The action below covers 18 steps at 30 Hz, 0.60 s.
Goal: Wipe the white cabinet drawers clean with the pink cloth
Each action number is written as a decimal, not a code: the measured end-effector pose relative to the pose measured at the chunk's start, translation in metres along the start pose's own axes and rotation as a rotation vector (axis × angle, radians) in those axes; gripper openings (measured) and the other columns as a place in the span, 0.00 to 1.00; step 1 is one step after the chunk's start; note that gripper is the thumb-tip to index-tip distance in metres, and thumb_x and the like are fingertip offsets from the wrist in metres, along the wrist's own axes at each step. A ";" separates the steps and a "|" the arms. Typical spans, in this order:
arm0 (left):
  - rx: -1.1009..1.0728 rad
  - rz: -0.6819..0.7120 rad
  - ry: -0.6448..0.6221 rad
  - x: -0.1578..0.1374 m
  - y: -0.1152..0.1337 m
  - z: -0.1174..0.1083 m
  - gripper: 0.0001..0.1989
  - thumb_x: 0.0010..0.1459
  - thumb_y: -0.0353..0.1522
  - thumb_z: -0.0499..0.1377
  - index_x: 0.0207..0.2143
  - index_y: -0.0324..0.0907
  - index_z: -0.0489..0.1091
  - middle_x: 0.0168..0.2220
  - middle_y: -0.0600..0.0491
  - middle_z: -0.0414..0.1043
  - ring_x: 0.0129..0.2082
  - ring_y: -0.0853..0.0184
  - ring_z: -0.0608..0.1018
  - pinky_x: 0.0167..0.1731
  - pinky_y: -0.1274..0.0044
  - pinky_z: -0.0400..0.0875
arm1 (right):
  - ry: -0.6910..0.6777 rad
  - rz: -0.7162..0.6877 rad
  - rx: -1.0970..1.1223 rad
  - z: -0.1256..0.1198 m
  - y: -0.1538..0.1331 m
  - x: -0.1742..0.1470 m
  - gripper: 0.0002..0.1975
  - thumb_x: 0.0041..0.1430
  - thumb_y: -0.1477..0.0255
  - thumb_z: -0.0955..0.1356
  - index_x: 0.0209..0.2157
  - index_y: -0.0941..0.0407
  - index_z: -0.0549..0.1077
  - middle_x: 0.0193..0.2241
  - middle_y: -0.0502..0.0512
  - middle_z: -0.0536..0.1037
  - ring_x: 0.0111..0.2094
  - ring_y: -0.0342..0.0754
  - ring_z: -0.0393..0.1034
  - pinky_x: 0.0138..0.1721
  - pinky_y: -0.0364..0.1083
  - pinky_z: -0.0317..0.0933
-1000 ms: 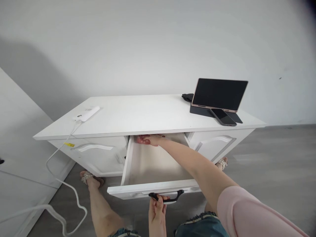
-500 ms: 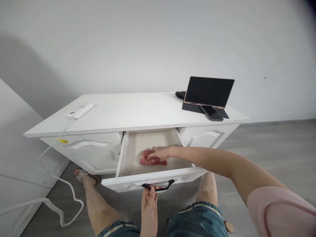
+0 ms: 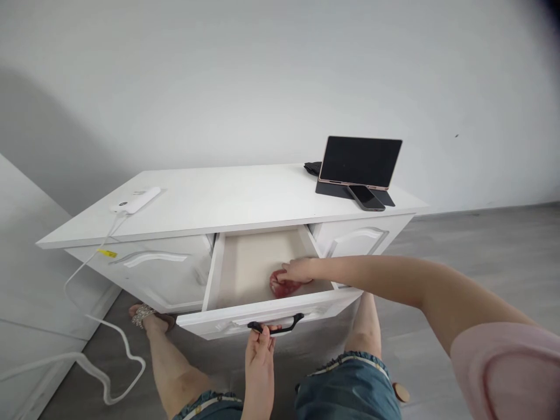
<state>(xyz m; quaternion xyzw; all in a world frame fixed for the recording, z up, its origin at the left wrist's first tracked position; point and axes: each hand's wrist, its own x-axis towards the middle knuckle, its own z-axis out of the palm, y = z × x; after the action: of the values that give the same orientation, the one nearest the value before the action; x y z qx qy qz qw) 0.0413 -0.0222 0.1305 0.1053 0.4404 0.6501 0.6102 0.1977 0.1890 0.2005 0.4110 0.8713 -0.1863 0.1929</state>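
Observation:
A white drawer (image 3: 227, 315) stands pulled out of the cabinet. My left hand (image 3: 261, 345) is closed around the left part of its black handle (image 3: 289, 326), thumb in front. Inside the drawer, toward its front right, lies a red cloth (image 3: 280, 287) with a pale pattern, bunched up. My right hand (image 3: 300, 271) reaches in from the right with its fingers closed on the cloth, covering its upper right part. What kind of cloth it is I cannot make out.
On the white cabinet top (image 3: 227, 195) a tablet (image 3: 361, 162) leans on its stand, with a phone (image 3: 366, 198) before it and a black item (image 3: 312, 168) behind. A white power strip (image 3: 137, 200) with a trailing cable (image 3: 126, 344) is at left. My legs flank the drawer.
My right hand has moved the red cloth rightward inside the drawer, and it is now more bunched. My left hand keeps its hold on the handle. The view has shifted slightly.

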 end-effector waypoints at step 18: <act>-0.031 -0.075 0.061 0.013 -0.013 -0.021 0.16 0.41 0.40 0.72 0.33 0.45 0.77 0.37 0.48 0.80 0.41 0.61 0.80 0.48 0.72 0.72 | 0.145 0.298 -0.157 -0.042 0.061 0.073 0.32 0.62 0.77 0.62 0.65 0.44 0.55 0.68 0.65 0.48 0.63 0.69 0.53 0.55 0.69 0.53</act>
<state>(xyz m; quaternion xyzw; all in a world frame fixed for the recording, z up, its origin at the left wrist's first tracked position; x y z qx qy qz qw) 0.0335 -0.0212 0.1038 0.0595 0.4522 0.6365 0.6219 0.1956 0.2926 0.1912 0.5314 0.8244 -0.0568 0.1865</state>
